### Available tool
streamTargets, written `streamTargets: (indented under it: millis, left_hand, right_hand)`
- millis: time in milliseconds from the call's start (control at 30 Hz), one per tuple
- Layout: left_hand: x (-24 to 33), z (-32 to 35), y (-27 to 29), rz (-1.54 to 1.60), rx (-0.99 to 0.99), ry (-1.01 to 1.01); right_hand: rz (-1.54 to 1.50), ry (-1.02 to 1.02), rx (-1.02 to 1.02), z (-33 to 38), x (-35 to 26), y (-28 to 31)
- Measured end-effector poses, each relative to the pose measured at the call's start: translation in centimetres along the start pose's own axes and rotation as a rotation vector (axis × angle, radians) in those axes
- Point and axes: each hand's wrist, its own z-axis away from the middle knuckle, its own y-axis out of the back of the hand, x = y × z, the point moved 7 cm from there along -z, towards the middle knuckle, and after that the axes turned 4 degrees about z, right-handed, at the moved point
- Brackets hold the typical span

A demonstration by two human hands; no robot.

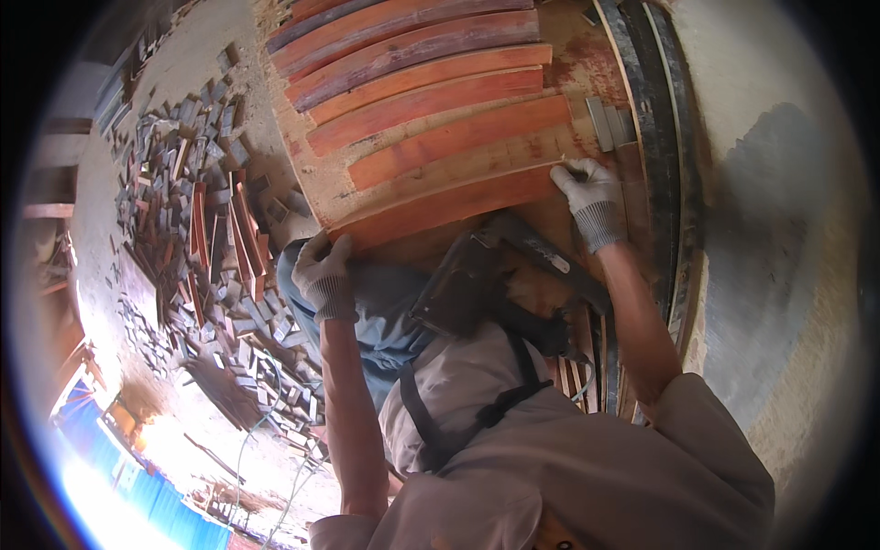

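A long reddish-orange wooden board (449, 209) lies crosswise in front of me, with a hand at each end. My left hand (321, 273), in a whitish knit glove, is closed on its left end. At the right end, my right hand (588, 191), gloved alike, grips the board with thumb and fingers. Just nearer to me, over my lap, is a black power tool (486, 275) shaped like a nail gun; it touches neither hand. Beyond the held board lies another orange board (458, 139), roughly parallel to it.
Several more reddish boards (412, 64) lie in rows at the far side. Small grey blocks (605, 124) sit right of them, beside long dark beams (653, 119). Wood offcuts (220, 302) litter the floor at left. A thin hose (246, 440) runs through the lower left.
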Motion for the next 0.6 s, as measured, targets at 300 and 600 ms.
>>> streamTargets:
  millis: [300, 600]
  left_hand:
    - [8.2, 3.1, -7.9, -0.35, -0.255, -0.71]
    - [11.4, 7.1, -14.4, -0.331, -0.389, -0.794]
  right_hand:
    - [-0.014, 0.005, 0.053, -0.5, 0.5, -0.2]
    - [-0.089, -0.048, 0.074, -0.2, 0.2, -0.3]
